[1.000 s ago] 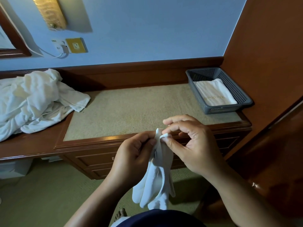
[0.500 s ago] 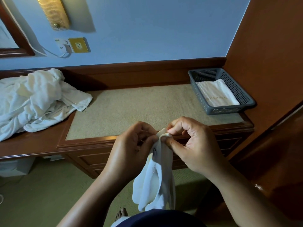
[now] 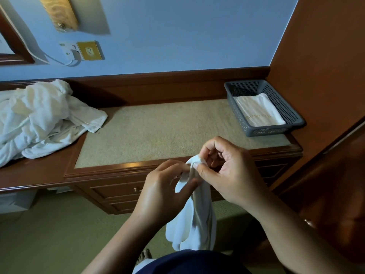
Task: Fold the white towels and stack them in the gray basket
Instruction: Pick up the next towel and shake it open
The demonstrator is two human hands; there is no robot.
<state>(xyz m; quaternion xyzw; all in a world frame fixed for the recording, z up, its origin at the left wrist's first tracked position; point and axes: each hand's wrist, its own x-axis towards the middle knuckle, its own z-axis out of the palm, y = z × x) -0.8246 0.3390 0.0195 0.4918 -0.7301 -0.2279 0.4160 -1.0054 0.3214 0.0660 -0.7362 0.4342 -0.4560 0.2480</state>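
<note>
Beige-topped desk (image 3: 158, 131) ahead: off its front edge, my left hand (image 3: 164, 192) and right hand (image 3: 231, 175) both pinch one bunched white towel (image 3: 195, 220), hanging limp. I'm hunting its corners, I think; next, spread it flat. The gray basket (image 3: 276, 129) sits at the desk's right end.

Left hand (image 3: 164, 186) and right hand (image 3: 229, 175), 6 o'clock: both pinch the top corner of a small white cloth towel (image 3: 197, 220); the rest hangs. Gray perforated plastic basket (image 3: 270, 130), 2 o'clock on the brown wooden desk (image 3: 158, 131), holds a folded white towel (image 3: 258, 111). Crumpled white towel pile (image 3: 39, 119), 9 o'clock.
</note>
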